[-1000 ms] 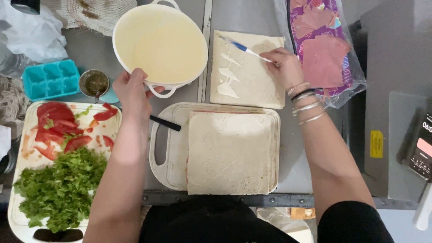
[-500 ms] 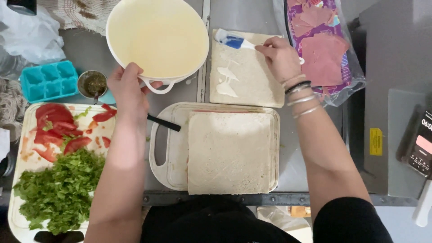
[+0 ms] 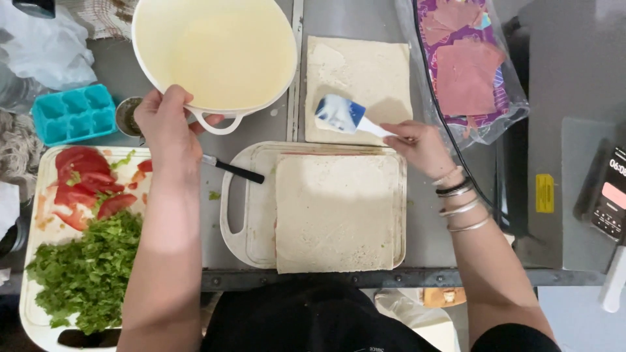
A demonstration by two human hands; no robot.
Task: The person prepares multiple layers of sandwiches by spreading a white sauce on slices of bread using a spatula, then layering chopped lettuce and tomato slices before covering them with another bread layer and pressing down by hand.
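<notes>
L hand (image 3: 166,124) is gripping the big cream bowl (image 3: 215,55) by its rim; R hand (image 3: 420,145) is pinching a blue-and-white spatula (image 3: 342,115). Spread may be dripping off onto the flat white bread slice (image 3: 358,85) — bowl could be tipping, too.

The bowl (image 3: 215,52) in the upper left of the frame is pale cream inside with a white rim and handle. The spatula (image 3: 342,115) near the middle has a blue blade smeared with white and a white handle. Both flatbreads, the one (image 3: 358,72) at the top centre and the one (image 3: 338,212) on the off-white cutting board (image 3: 244,221), are beige with faint pale flecks. The ice tray (image 3: 73,112) at the left edge is turquoise. On the white tray (image 3: 39,215) at lower left lie red tomato slices (image 3: 85,186) and bright green chopped leaves (image 3: 88,274). The meat slices (image 3: 466,75) at upper right are pink, on what looks like purple patterned wrapping. The knife handle (image 3: 241,172) is black. The table (image 3: 443,215) is grey metal. The bracelets (image 3: 460,205) are silver and black.
</notes>
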